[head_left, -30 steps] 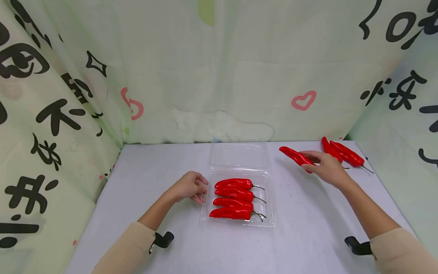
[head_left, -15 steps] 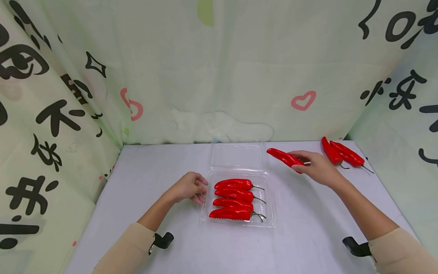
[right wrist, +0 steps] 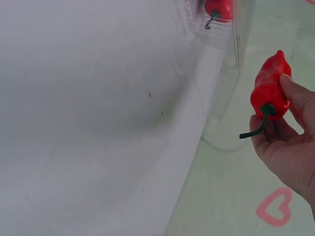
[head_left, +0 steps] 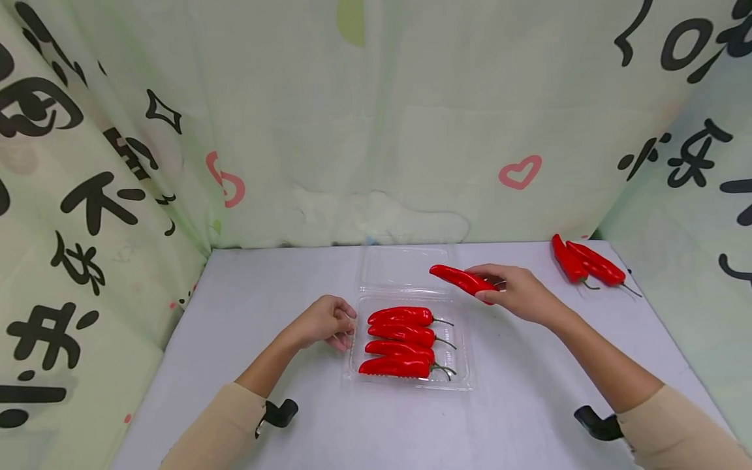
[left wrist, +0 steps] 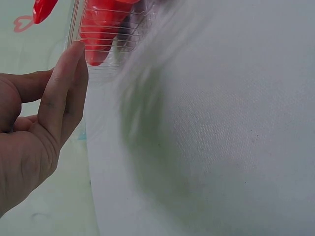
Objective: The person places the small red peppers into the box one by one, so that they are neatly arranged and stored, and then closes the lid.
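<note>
My right hand (head_left: pixel 517 292) holds a red chili pepper (head_left: pixel 459 279) between thumb and fingers, above the back right of a clear plastic container. The pepper's green stem (right wrist: pixel 266 118) points back past the fingers in the right wrist view. Several red peppers (head_left: pixel 405 335) lie side by side in the container (head_left: pixel 464 365), stems to the right. At the container's left edge, my left hand (head_left: pixel 326 321) rests with its fingertips right at the wall. In the left wrist view the fingers (left wrist: pixel 61 93) are fairly straight, and the thumb's tip is hidden behind them.
Two more red peppers (head_left: pixel 595 263) lie at the table's back right corner. The container's hinged lid (head_left: pixel 411 264) lies folded open towards the back. A pale printed curtain (head_left: pixel 382 130) encloses the white table (head_left: pixel 264 274) at back and sides.
My right hand has carried the pepper leftward from the back right, and it now overlaps the lid and container's back edge. The left hand and the peppers in the container have stayed put.
</note>
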{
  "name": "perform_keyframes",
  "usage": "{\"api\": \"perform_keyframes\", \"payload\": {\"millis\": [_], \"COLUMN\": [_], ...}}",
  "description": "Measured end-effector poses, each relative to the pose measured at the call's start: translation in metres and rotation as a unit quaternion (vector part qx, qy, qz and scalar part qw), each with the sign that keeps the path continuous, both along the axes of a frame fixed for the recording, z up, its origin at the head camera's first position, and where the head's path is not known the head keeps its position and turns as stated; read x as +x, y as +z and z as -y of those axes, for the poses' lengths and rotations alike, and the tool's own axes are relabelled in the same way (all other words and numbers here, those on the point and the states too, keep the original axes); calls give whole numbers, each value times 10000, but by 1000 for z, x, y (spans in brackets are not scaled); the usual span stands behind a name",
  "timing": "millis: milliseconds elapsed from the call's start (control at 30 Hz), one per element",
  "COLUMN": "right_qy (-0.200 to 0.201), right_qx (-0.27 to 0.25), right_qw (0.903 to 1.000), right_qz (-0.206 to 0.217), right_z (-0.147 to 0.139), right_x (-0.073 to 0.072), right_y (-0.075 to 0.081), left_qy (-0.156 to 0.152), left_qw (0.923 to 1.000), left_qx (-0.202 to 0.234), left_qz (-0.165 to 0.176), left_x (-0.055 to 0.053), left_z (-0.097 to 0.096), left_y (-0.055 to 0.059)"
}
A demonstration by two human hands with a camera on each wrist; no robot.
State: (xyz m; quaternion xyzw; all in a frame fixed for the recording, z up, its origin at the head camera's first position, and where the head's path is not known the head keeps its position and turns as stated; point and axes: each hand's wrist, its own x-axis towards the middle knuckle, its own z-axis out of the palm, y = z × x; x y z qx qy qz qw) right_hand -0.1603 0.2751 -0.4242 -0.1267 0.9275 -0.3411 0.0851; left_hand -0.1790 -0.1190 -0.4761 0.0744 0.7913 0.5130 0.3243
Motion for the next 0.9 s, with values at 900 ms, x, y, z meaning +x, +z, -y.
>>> {"api": "perform_keyframes", "payload": {"millis": [900], "right_qy": [894], "right_qx": [-161], "right_qw": [9957], "right_qz": [181], "right_z": [52], "right_x": [-5], "right_y": [-6], "left_qy": [3], "left_qw": [10000], "left_qx": [29], "left_qz": [42], "left_x": [0], "left_z": [0], "left_y": [1]}}
